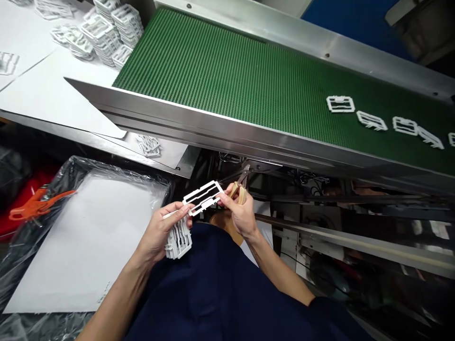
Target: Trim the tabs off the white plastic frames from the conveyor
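Observation:
My left hand (159, 230) is closed round a stack of white plastic frames (178, 240), which hangs below its fingers. Its thumb also pinches one corner of a single white frame (204, 197). The opposite end of that frame is between the thumb and fingers of my right hand (242, 213). In the same right hand lie pliers with tan handles (242, 194), their metal jaws pointing up and away from me. The single frame is tilted, and its long openings show the dark background.
A green conveyor belt (220, 71) with several white frames crosses ahead, behind a metal side rail (199, 121). Stacked frames (101, 35) stand on the table at upper left. Below it, a plastic-lined box (81, 237) holds white sheets, with an orange clamp (35, 206) on its edge.

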`<state>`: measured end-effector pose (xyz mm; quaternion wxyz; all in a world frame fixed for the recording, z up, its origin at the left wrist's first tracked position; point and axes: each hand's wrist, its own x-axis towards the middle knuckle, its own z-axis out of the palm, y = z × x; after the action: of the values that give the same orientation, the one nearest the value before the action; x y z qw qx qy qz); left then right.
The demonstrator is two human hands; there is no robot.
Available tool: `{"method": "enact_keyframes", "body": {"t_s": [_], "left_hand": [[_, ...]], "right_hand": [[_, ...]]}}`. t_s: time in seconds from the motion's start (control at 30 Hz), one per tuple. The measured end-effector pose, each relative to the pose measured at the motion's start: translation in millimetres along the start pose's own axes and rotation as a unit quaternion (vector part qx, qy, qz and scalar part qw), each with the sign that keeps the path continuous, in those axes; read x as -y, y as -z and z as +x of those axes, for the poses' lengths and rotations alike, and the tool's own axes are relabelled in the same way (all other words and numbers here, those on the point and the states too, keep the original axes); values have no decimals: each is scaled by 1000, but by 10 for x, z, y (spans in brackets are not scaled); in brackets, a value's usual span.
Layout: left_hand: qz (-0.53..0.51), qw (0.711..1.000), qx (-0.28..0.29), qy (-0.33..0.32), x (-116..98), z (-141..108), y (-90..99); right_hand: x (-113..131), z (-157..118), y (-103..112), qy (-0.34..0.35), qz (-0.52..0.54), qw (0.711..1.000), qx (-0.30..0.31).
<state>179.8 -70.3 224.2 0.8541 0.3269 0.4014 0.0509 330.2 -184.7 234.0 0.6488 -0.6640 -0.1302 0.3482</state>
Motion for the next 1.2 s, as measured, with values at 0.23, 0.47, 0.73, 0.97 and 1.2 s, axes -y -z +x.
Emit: {"method": "enact_keyframes", "body": {"t_s": [0.23,0.47,0.73,0.97,1.2], "left_hand": [[188,978,84,-29,-307,140,96],[332,920,209,23,-427,226,71],[336,925,176,28,-311,290,137],[352,924,149,36,-255,271,187],[397,893,209,32,-229,314,287]], "right_hand": [[173,174,162,-12,-150,940,306],[86,246,69,-34,-200,886,417],[33,193,71,-42,-224,896,382],[-40,128,54,-60,-228,907,349],[-93,182,60,-49,-215,878,425]]}}
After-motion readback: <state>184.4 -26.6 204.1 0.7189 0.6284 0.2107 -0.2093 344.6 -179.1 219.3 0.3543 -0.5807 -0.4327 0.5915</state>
